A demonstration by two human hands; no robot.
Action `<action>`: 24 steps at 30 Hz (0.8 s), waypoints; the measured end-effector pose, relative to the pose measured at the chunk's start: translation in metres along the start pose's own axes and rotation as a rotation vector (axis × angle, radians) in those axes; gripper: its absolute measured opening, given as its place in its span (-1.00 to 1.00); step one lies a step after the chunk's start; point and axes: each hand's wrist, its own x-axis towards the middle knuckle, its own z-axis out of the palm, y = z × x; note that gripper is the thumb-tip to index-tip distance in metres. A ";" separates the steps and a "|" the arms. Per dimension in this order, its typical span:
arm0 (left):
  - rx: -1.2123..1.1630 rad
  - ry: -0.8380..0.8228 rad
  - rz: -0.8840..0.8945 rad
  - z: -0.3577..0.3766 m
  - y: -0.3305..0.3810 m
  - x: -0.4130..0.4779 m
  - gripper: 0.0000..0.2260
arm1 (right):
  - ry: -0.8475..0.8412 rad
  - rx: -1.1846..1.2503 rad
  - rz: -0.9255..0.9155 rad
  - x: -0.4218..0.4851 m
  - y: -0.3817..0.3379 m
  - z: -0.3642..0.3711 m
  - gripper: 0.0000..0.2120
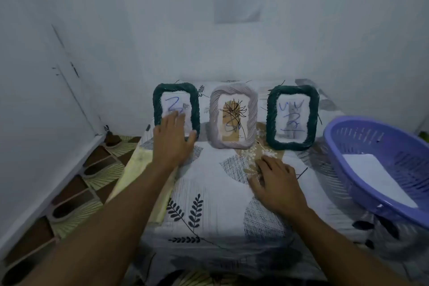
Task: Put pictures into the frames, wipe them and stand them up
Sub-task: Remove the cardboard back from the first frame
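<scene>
Now: left hand (171, 145) fingers (173, 119) spread on leftmost frame (160, 104); right hand (278, 184) flat, cloth (209, 183).

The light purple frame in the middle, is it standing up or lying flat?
Standing up. The light purple frame rests on its lower edge on the patterned cloth, its picture facing the camera.

The light is dim and bluish. Everything looks soft and blurry, and the edges bend outward.

Three upright frames (233, 117) on patterned cloth (209, 193), left hand (173, 140) against the leftmost.
</scene>
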 end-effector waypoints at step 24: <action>-0.925 0.170 -0.379 -0.033 -0.046 0.058 -0.83 | 0.022 0.009 -0.004 0.004 -0.001 0.000 -0.50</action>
